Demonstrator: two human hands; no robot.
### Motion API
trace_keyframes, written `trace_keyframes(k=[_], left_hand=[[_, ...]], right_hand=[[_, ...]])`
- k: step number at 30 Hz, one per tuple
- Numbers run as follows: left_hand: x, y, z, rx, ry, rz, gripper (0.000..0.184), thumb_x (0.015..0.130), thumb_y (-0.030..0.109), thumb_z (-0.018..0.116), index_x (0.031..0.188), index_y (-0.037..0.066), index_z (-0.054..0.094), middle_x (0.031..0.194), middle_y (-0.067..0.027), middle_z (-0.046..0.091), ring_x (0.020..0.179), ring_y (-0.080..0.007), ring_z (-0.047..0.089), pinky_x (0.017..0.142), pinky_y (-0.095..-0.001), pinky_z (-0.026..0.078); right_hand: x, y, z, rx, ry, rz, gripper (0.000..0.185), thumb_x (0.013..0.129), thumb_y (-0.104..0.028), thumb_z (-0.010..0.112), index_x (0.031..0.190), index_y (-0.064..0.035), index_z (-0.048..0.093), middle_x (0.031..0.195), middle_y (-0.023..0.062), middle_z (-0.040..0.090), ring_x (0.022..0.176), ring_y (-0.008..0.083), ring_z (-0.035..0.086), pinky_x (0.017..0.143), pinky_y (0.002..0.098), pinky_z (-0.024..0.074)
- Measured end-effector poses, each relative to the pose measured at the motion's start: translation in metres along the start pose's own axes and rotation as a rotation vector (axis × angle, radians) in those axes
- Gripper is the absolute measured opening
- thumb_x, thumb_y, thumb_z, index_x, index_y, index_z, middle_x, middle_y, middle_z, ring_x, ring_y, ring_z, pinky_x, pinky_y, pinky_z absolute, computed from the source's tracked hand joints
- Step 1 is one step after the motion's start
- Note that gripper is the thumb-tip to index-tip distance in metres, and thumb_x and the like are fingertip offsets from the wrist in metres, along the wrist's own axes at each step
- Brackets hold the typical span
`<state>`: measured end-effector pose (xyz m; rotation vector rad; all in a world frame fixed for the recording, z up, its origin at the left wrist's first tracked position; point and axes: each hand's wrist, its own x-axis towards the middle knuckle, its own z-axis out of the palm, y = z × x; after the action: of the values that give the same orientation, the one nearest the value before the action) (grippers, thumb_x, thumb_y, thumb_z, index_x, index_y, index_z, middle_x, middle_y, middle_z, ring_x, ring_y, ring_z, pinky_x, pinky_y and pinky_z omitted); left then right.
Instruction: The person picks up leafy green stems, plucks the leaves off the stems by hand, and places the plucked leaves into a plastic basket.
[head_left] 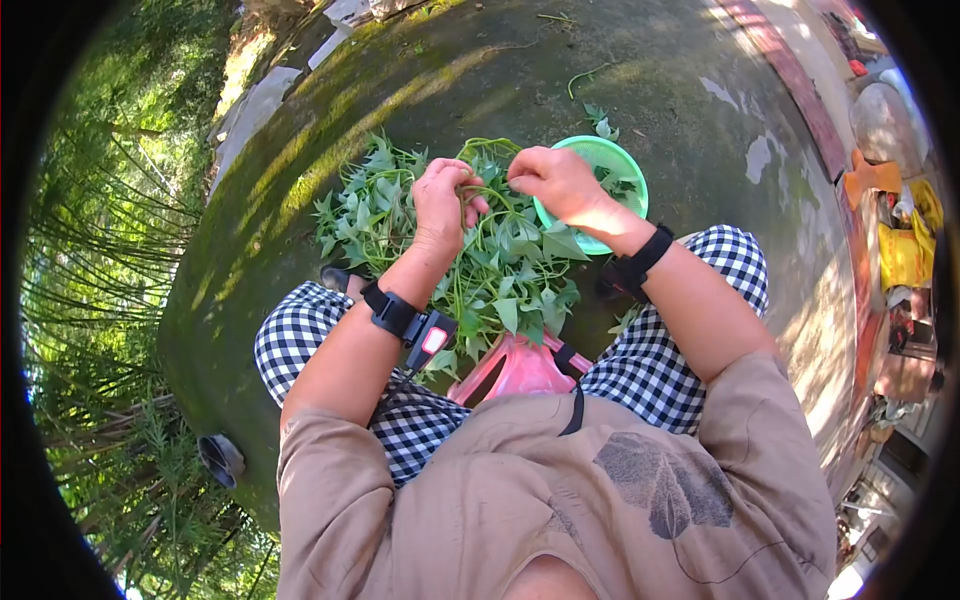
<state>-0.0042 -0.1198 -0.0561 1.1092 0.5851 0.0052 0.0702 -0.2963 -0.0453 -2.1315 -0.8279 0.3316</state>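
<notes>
The leafy stems (510, 262) are green; the basket (632, 152) is mint green; the trousers (665, 375) are checked black and white; the shirt (440, 500) is brown with a dark leaf-like print; the seat (520, 366) is pink; the wristbands (398, 316) are black.

Fingertips of the right hand (562, 186) are folded from view; their grip on the green stems (490, 148) cannot be confirmed. The left palm is concealed by the back of the left hand (438, 205). Part of the mint-green basket (635, 165) is blocked by the right hand and leaves (520, 265). The pink plastic item (525, 368) is partly covered by the shirt (470, 480), itself cut off below. Clutter (905, 250) at far right is too small to be identified.
</notes>
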Motion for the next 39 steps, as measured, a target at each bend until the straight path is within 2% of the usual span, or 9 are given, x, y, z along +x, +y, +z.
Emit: trace_keyframes(k=[7,13,17,20,24,27,32,36,39], left_hand=[[-0.001,0.002,0.015,-0.093,0.035,-0.066,0.013,0.086,0.009,0.048,0.094,0.004,0.056,0.079,-0.0087,0.06,0.055,-0.0174,0.059,0.041,-0.0308,0.047],[0.007,0.008,0.0,0.394,0.028,0.002,0.014,0.083,0.009,0.055,0.092,0.003,0.063,0.081,-0.009,0.06,0.059,-0.0204,0.058,0.05,-0.034,0.051],[0.02,-0.014,-0.023,0.958,-0.067,0.568,0.016,0.079,0.012,0.064,0.094,0.007,0.066,0.105,-0.0141,0.062,0.094,-0.0298,0.059,0.083,-0.0395,0.047],[0.016,-0.01,-0.025,0.887,-0.22,0.755,0.016,0.082,0.005,0.066,0.097,0.002,0.063,0.087,-0.0048,0.062,0.071,-0.0112,0.056,0.066,-0.0274,0.048],[0.003,-0.001,-0.025,0.626,-0.239,0.231,0.011,0.081,0.005,0.067,0.091,0.003,0.063,0.075,-0.0011,0.06,0.064,-0.0092,0.055,0.057,-0.0264,0.045],[0.003,-0.005,-0.026,0.556,-0.208,0.262,0.007,0.085,0.004,0.066,0.092,0.003,0.063,0.068,0.0014,0.057,0.06,-0.0052,0.052,0.052,-0.0236,0.042],[-0.002,0.0,-0.019,0.831,-0.233,0.655,0.007,0.085,0.005,0.066,0.089,0.0,0.063,0.072,-0.0046,0.062,0.064,-0.0095,0.056,0.058,-0.0268,0.046],[-0.01,-0.002,-0.017,0.906,-0.266,0.654,0.01,0.084,0.006,0.067,0.09,-0.001,0.062,0.074,-0.0066,0.063,0.066,-0.011,0.057,0.061,-0.0278,0.046],[-0.014,0.0,-0.014,0.833,-0.278,0.572,0.01,0.083,0.006,0.067,0.089,0.0,0.063,0.074,-0.004,0.063,0.067,-0.0092,0.056,0.061,-0.0264,0.045]], right_hand=[[0.01,-0.022,0.027,-0.247,-0.009,-0.065,0.016,0.077,-0.018,0.066,0.089,-0.0087,0.063,0.095,0.0121,0.065,0.083,0.035,0.065,0.072,0.0458,0.0509],[0.016,-0.018,0.022,-0.231,0.015,-0.11,0.01,0.08,-0.015,0.061,0.087,-0.009,0.062,0.089,0.0131,0.064,0.081,0.0365,0.064,0.071,0.0468,0.0497],[0.02,-0.008,0.016,-0.16,0.039,-0.077,0.008,0.082,-0.012,0.06,0.088,-0.0067,0.061,0.082,0.0141,0.065,0.077,0.0367,0.063,0.066,0.0439,0.0485],[0.02,-0.007,0.012,-0.073,0.048,-0.053,0.01,0.082,-0.009,0.058,0.09,-0.0048,0.063,0.074,0.0135,0.065,0.068,0.0312,0.063,0.061,0.0398,0.0479],[0.019,-0.01,0.006,0.192,-0.153,0.119,0.017,0.081,-0.006,0.056,0.094,-0.0026,0.066,0.066,0.0085,0.06,0.057,0.0168,0.059,0.055,0.0333,0.0459],[0.021,-0.001,0.008,0.449,-0.316,0.357,0.021,0.078,-0.013,0.059,0.093,-0.0047,0.071,0.071,0.0191,0.064,0.068,0.0334,0.062,0.063,0.0394,0.0489],[0.018,-0.002,0.01,0.002,-0.093,0.043,0.02,0.078,-0.017,0.058,0.084,-0.002,0.068,0.073,0.0188,0.064,0.067,0.0345,0.061,0.063,0.039,0.0486],[0.008,-0.002,0.031,-0.065,0.13,-0.059,0.021,0.079,-0.019,0.055,0.077,-0.0006,0.066,0.074,0.0183,0.064,0.066,0.0368,0.059,0.062,0.0396,0.0477],[0.007,-0.002,0.027,0.405,0.048,0.045,0.014,0.081,-0.008,0.052,0.078,0.0,0.063,0.063,0.0019,0.054,0.055,0.0101,0.052,0.052,0.0251,0.0383]])
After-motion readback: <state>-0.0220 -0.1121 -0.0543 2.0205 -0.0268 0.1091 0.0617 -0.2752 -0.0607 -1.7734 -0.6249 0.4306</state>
